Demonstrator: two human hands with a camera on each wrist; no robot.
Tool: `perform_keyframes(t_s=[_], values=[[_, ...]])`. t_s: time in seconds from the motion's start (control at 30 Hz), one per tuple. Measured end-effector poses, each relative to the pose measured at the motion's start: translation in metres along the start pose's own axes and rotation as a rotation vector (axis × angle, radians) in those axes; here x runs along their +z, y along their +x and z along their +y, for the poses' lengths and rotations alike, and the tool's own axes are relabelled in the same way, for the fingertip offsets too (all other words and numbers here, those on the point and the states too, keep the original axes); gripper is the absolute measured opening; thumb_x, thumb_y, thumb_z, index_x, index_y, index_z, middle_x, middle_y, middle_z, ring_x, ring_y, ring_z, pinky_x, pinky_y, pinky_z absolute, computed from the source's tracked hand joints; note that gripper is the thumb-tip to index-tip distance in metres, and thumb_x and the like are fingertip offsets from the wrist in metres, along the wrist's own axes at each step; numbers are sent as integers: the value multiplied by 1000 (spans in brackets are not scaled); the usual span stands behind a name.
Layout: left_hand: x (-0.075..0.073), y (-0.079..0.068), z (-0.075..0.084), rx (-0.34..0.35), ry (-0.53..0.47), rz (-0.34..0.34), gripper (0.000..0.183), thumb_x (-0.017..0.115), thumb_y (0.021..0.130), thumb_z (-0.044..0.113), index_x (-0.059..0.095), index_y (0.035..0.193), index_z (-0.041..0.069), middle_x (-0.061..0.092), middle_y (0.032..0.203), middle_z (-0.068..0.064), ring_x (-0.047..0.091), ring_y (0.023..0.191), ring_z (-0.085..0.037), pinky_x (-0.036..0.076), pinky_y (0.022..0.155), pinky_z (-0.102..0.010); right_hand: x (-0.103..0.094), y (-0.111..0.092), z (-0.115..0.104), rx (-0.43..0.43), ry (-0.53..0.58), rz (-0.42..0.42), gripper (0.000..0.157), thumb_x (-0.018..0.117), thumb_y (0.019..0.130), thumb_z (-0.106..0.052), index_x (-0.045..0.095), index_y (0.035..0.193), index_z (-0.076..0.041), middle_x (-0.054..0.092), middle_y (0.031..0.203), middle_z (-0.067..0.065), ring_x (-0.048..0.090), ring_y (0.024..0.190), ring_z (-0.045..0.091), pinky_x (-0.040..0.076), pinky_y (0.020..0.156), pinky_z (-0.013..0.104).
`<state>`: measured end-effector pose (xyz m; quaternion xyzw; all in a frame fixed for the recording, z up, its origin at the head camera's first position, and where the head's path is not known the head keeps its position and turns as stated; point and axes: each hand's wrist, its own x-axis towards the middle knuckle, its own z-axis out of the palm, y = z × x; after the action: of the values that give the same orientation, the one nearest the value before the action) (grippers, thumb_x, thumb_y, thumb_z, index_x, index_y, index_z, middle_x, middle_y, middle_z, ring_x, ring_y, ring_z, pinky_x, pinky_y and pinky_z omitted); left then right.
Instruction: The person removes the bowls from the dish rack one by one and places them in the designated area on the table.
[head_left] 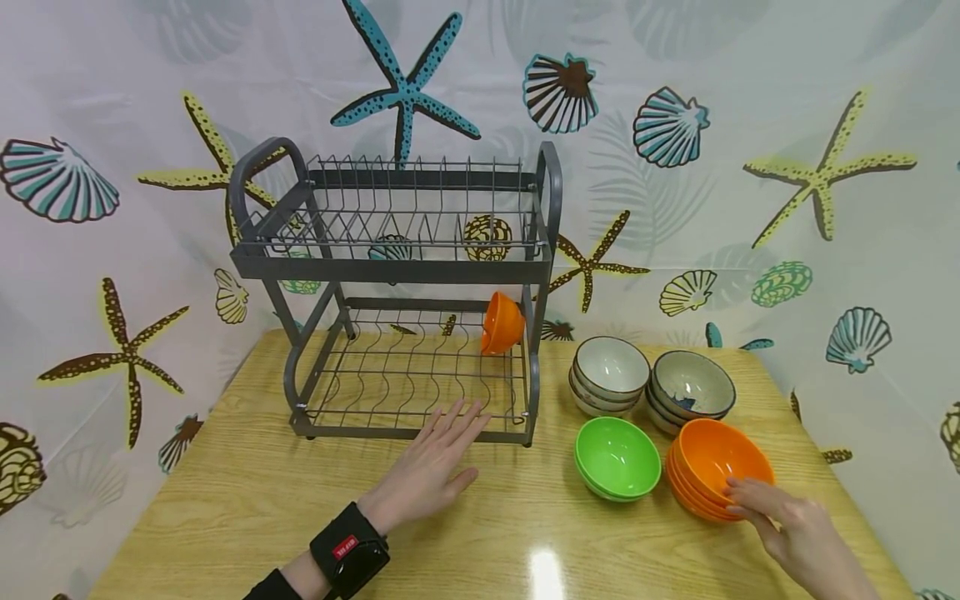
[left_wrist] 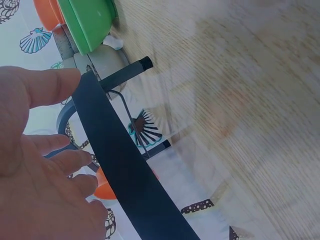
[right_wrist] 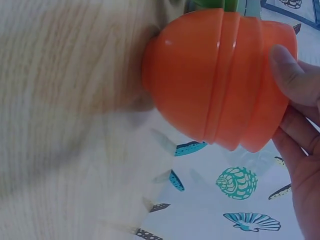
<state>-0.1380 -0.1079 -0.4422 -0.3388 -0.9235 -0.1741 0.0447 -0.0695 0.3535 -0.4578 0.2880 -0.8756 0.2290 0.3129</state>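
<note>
My right hand [head_left: 802, 533] is at the near right side of a stack of orange bowls [head_left: 716, 454]. In the right wrist view, its thumb presses the outside of the top orange bowl [right_wrist: 275, 95] near the rim, with the fingers curled at the other side of that rim; the top bowl sits a little askew on those beneath. My left hand [head_left: 427, 475] hovers, fingers extended, by the front lower bar of a grey two-tier dish rack [head_left: 390, 271]. One orange bowl [head_left: 502, 323] stands on its side at the right end of the lower tier.
Left of the orange stack are green bowls [head_left: 617, 458]. Behind them stand white bowls [head_left: 611, 367] and grey-rimmed bowls [head_left: 693, 385], also stacked. All rest on a wooden table [head_left: 247, 500] before a curtain [head_left: 465, 50] printed with shells and starfish.
</note>
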Motion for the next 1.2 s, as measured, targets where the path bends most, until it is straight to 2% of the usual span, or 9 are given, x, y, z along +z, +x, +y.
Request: perform_keyframes(t_s=[0.1, 0.23, 0.33, 0.57, 0.73, 0.8, 0.93, 1.0, 1.2], values=[[0, 0, 0, -2, -4, -2, 78, 68, 96, 23, 25, 160, 9, 22, 166, -14, 22, 155, -38, 15, 127, -58, 2, -4, 2, 4, 20, 5, 53, 51, 94, -49, 78, 89, -3, 79, 90, 7, 44, 121, -27, 39, 97, -3], [2, 0, 0, -2, -1, 7, 78, 68, 96, 23, 26, 160, 8, 23, 166, -15, 22, 155, -37, 16, 126, -58, 2, -8, 3, 34, 7, -17, 20, 79, 82, -23, 79, 91, -5, 79, 92, 4, 43, 122, -28, 35, 100, -3], [2, 0, -1, -2, 2, 13, 78, 69, 95, 23, 27, 159, 6, 25, 166, -16, 22, 155, -37, 18, 126, -58, 2, -9, 4, 45, 0, -26, 26, 86, 67, -6, 79, 92, -7, 79, 95, 1, 43, 122, -27, 33, 102, -3], [3, 0, -2, -28, 0, -16, 78, 68, 96, 25, 26, 159, 8, 23, 167, -13, 20, 156, -35, 15, 127, -57, 3, -10, 6, 30, 37, -22, 18, 82, 78, -17, 78, 92, -6, 76, 104, -8, 45, 123, -24, 32, 104, -1], [3, 0, -2, -24, -14, -9, 75, 67, 96, 22, 29, 158, 6, 24, 166, -15, 21, 155, -37, 16, 127, -58, 4, -12, 8, 20, 53, -22, 21, 76, 85, -26, 78, 93, -6, 72, 111, -12, 45, 125, -22, 32, 103, -1], [3, 0, -3, -30, -27, -8, 74, 67, 96, 20, 29, 158, 6, 25, 165, -15, 21, 155, -37, 17, 126, -59, 4, -12, 8, 31, 25, -37, 19, 83, 77, -15, 79, 94, -7, 73, 111, -6, 42, 126, -22, 32, 102, -1], [2, 0, -3, -51, -59, -22, 72, 66, 97, 19, 29, 158, 6, 25, 166, -15, 20, 155, -36, 17, 126, -61, 2, -11, 7, 100, -51, -99, 43, 89, 57, 2, 78, 97, -8, 77, 106, 14, 31, 129, -27, 25, 103, -4], [2, 0, -4, -59, -70, -25, 71, 65, 97, 18, 30, 158, 6, 26, 165, -16, 21, 155, -37, 18, 126, -62, 0, -10, 6, 130, -74, -128, 49, 90, 55, 2, 77, 102, -7, 75, 113, 21, 25, 132, -28, 19, 105, -6], [0, 0, -6, -87, -121, -25, 67, 61, 99, 14, 30, 158, 6, 27, 165, -17, 21, 155, -38, 16, 126, -62, -1, -4, -1, 143, -106, -147, 63, 91, 63, -12, 72, 123, -10, 52, 142, -9, 17, 146, -17, 9, 116, -1]])
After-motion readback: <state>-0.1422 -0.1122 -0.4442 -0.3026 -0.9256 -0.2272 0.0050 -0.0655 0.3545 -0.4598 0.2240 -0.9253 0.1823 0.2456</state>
